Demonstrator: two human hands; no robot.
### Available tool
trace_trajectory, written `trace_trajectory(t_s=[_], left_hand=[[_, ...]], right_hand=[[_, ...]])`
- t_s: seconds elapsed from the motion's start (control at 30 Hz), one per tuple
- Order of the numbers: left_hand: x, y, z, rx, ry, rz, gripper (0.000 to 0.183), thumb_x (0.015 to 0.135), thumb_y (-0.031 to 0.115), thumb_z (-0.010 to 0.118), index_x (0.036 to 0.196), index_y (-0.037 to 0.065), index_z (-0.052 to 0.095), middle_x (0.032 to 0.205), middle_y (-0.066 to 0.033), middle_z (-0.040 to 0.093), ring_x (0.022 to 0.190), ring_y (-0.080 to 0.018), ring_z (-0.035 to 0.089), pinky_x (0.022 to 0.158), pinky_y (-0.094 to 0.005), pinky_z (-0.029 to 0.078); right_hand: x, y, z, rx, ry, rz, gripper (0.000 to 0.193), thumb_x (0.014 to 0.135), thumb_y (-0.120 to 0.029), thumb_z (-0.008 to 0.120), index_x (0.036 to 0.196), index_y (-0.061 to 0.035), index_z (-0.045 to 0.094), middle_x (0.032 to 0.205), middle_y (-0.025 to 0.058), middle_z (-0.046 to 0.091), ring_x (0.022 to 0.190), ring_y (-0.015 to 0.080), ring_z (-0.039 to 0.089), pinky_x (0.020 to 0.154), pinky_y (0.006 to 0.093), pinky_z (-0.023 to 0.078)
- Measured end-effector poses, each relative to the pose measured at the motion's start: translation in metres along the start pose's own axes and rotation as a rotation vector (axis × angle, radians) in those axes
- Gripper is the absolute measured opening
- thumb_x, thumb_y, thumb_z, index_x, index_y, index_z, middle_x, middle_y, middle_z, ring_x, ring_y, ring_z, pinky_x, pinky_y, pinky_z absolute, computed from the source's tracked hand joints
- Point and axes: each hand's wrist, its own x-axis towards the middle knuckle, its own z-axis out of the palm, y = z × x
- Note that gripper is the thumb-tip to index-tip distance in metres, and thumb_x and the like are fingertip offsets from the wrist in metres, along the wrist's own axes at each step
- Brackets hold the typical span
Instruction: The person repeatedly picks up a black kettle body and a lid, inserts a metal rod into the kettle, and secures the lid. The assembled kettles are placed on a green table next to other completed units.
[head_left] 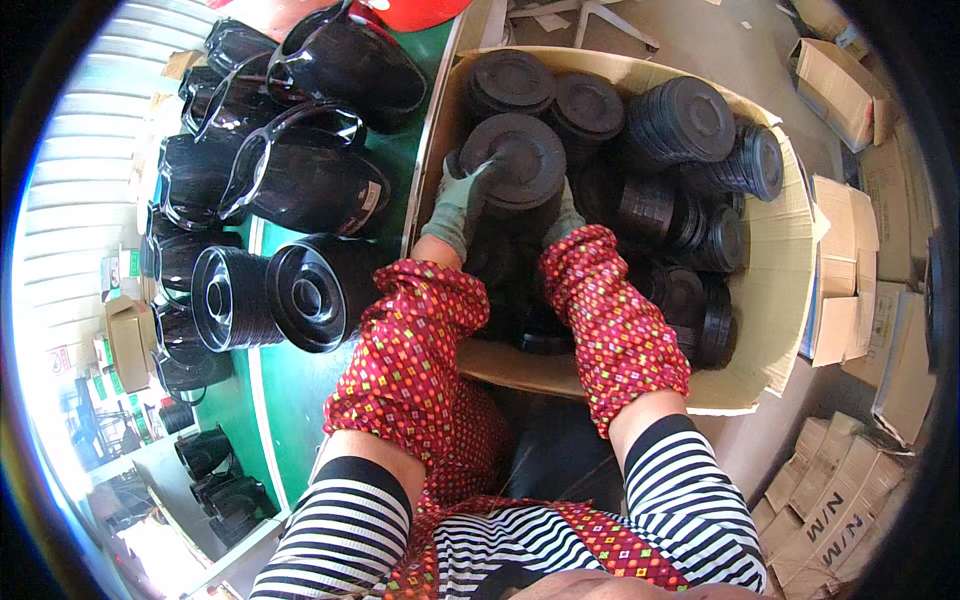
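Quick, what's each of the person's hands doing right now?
Left hand: gloved, closed on a stack of black discs.
Right hand: gloved, at the stack's right side, mostly hidden; its grip cannot be told.

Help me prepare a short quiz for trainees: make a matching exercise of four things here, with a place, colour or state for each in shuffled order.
Things:
1. Left gloved hand
2. Sleeve covers
3. Glossy black jugs
4. Cardboard box

Descriptions:
A. tan and open-topped
B. against a stack of black discs
C. on the green table
D. dark red with a small pattern

Pairs: 1-B, 2-D, 3-C, 4-A
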Motion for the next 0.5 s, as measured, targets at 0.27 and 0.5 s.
trace_trajectory(t_s=[0.27, 0.5], left_hand=[[-0.124, 0.097, 0.027, -0.073, -0.119, 0.374, 0.109, 0.081, 0.041, 0.093, 0.159, -0.006, 0.033, 0.146, -0.019, 0.06, 0.134, -0.0241, 0.058, 0.112, -0.0352, 0.047], [-0.254, 0.13, -0.017, -0.39, -0.501, 0.42, 0.094, 0.085, 0.028, 0.087, 0.16, 0.001, 0.037, 0.15, -0.0162, 0.056, 0.137, -0.0237, 0.055, 0.117, -0.0382, 0.044]], right_hand=[[-0.073, -0.062, 0.029, 0.011, 0.191, -0.138, 0.058, 0.114, -0.046, 0.035, 0.157, -0.0081, 0.048, 0.159, 0.0161, 0.052, 0.146, 0.0342, 0.05, 0.125, 0.0514, 0.038], [-0.215, -0.079, 0.035, -0.218, -0.076, -0.233, 0.047, 0.112, -0.024, 0.05, 0.154, -0.0017, 0.048, 0.153, 0.0145, 0.057, 0.141, 0.0241, 0.053, 0.125, 0.043, 0.037]])
